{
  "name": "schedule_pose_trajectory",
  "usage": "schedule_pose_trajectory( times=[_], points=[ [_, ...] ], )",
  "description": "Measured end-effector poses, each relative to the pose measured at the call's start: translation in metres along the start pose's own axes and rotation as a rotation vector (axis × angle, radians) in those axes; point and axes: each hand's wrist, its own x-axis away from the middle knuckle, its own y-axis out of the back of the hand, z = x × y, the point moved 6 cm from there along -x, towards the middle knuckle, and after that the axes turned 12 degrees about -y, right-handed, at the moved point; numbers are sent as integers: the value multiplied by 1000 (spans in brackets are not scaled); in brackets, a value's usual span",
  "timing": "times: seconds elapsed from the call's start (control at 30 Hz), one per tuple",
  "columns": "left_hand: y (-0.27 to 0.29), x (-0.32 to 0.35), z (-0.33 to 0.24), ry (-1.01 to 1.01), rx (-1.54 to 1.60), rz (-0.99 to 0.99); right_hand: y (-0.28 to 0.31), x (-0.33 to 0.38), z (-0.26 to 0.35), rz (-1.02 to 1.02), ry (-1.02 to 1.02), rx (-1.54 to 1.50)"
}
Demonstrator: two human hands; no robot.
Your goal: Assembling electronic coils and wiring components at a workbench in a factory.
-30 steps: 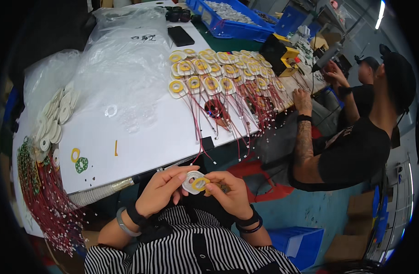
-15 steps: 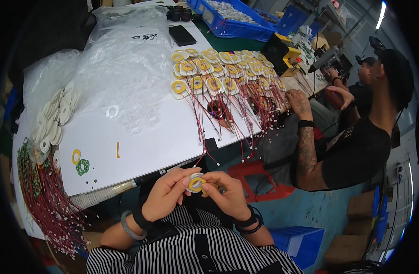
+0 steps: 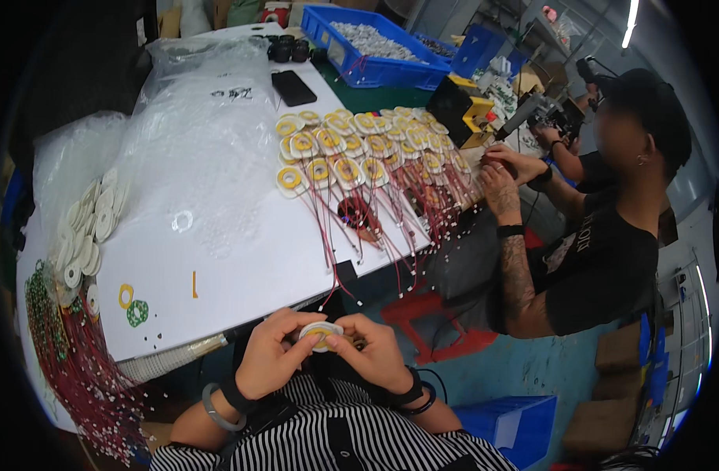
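Observation:
Close to my body, just off the table's front edge, my left hand and my right hand hold a round white disc with a yellow ring between them. Both thumbs press on its yellow face, while the fingers curl round its rim and behind it. Past my hands, rows of similar white discs with yellow rings lie on the table, their red wires trailing over the front edge. At the left on the tabletop are a loose yellow ring, a green ring-shaped circuit board and a thin orange strip.
Clear plastic bags cover much of the white table. Plain white discs and bundled red wires are at the left. A phone and a blue bin lie further back. A co-worker sits at the right.
The disc now faces upward, with both my thumbs pressed on its yellow ring. The co-worker's hands have come together around a dark reddish object. The view has shifted slightly.

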Motion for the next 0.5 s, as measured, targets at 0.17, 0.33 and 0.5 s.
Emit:
schedule_pose_trajectory(
  times=[0.17, 0.33, 0.5],
  points=[
    [-3, 6, 4, 210, 156, 134, -2, 5, 3, 30, 37, 18],
    [1, 3, 6, 41, -98, 176, -5, 9, -7, 82, -41, -73],
    [-3, -4, -20, -112, -306, 159, 2, 15, -2, 31, 42, 130]
  ],
)
